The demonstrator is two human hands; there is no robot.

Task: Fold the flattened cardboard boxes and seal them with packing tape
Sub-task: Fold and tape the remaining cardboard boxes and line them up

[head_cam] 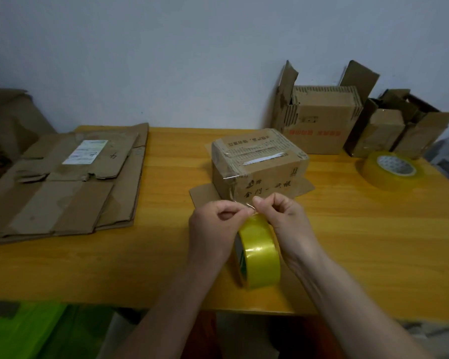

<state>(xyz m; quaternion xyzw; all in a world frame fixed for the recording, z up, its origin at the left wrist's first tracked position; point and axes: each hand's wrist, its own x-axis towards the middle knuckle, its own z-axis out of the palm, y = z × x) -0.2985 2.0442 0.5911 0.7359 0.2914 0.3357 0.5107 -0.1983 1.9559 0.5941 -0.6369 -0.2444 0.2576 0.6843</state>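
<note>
Fingers of both hands curl into pinches over the tape roll (259, 251): the left hand (213, 226) and the right hand (285, 218) each nip the clear strip (249, 206) drawn off the roll's top, fingertips nearly meeting. Roll stands on edge on the table (373, 229), between the wrists. Just behind the hands sits the box (259, 164), taped across its top, lower flaps splayed. Flat boxes (62, 182) lie at far left; open boxes (319, 117) and a second roll (393, 169) lie at far right.
</note>
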